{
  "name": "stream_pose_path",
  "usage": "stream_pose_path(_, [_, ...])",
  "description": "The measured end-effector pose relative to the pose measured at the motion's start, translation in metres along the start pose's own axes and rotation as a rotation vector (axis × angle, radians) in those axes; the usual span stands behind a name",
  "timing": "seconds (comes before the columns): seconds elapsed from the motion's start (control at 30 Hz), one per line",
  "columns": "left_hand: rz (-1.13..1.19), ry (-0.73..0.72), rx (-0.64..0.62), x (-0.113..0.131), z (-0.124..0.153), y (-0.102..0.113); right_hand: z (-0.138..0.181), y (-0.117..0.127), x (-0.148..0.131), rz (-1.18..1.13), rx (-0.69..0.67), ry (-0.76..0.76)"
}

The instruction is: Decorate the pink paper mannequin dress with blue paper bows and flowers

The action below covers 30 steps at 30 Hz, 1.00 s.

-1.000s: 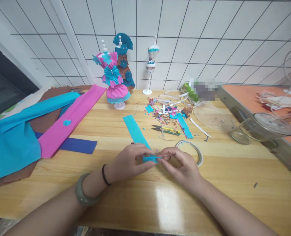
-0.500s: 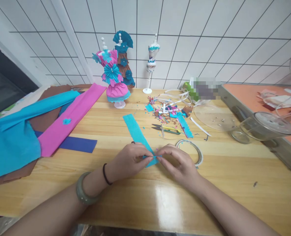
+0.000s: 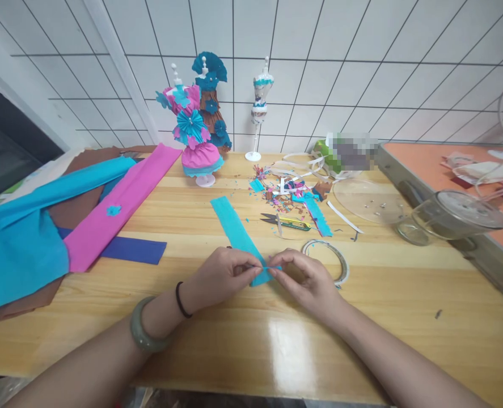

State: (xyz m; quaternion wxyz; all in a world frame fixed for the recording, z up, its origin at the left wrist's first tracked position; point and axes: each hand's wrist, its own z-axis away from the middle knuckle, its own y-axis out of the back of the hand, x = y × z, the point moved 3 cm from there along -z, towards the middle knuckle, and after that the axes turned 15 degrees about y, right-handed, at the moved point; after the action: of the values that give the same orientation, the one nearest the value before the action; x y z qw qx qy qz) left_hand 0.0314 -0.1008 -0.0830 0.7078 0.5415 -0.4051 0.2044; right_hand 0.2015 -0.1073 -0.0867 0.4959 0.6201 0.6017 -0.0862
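A light-blue crepe paper strip point(image 3: 236, 228) slants over the table, its near end between my hands. My left hand point(image 3: 225, 276) pinches a thin blue paper edge at that end between thumb and fingertips. Close beside it, my right hand point(image 3: 308, 280) pinches the same narrow edge from the right. Whether this edge is a fold of the strip or a separate piece I cannot tell. A roll of tape point(image 3: 343, 265) lies just beyond my right hand. Yellow-handled thread snips point(image 3: 291, 222) rest farther back among paper scraps point(image 3: 277, 199).
Pink crepe paper point(image 3: 126, 207), with a small blue paper flower point(image 3: 114, 211), lies left over blue and brown sheets. Two dressed mini mannequins point(image 3: 200, 156) and a barer one point(image 3: 260, 96) stand by the wall. At right are a clear disc with beads point(image 3: 362, 201) and a jar point(image 3: 459, 215).
The view has shifted slightly. Both hands keep their pinch on the blue paper, with only a small movement of the fingertips.
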Motion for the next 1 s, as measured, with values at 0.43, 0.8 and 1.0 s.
stream_pose_path(0.43, [0.474, 0.255, -0.109, -0.009, -0.004, -0.004, 0.001, 0.001, 0.007, -0.185, 0.088, -0.162])
stream_pose_path(0.8, [0.41, 0.224, -0.027, -0.008, -0.004, -0.001, -0.001, 0.0, 0.009, -0.241, 0.091, -0.152])
stream_pose_path(1.0, [0.44, 0.267, -0.007, -0.014, -0.005, -0.005, 0.003, -0.004, 0.017, -0.235, 0.151, -0.176])
